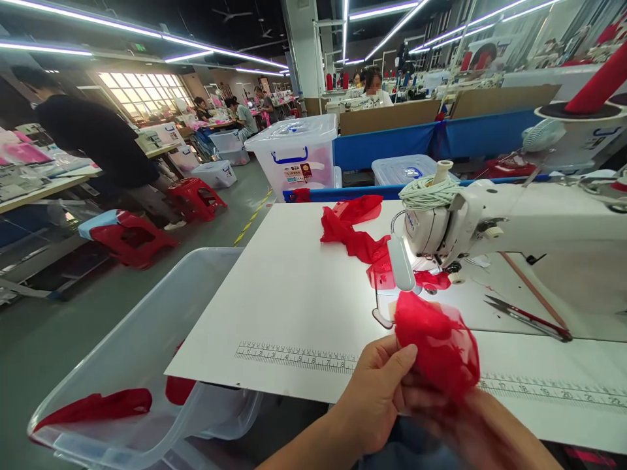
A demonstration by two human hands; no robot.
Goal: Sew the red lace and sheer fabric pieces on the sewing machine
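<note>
Nearest me: bare left hand (375, 393), thumb pinching red sheer fabric (435, 343) against its fingers, the bunch above the tabletop's (279, 287) front edge. Right hand (430, 396) blurred, partly covered by the cloth; its grip I cannot tell.

Left to right:
- Clear plastic tub (132, 333) beneath the tabletop's left edge; red cloth pieces (105, 405) inside, finished or waiting, cannot tell.
- Printed ruler (298, 358) along the front edge.
- Red crumpled strip (349, 236), from near the back edge toward the needle area of a white sewing machine (529, 212).
- Tweezer-like tool (531, 318) between machine arm and front edge, tips leftward.

Progress, judged: strip beyond the needle looks already worked; held fabric sits in front of it, apparently not yet passed through. Stitching too small to read; amount left unknown.
</note>
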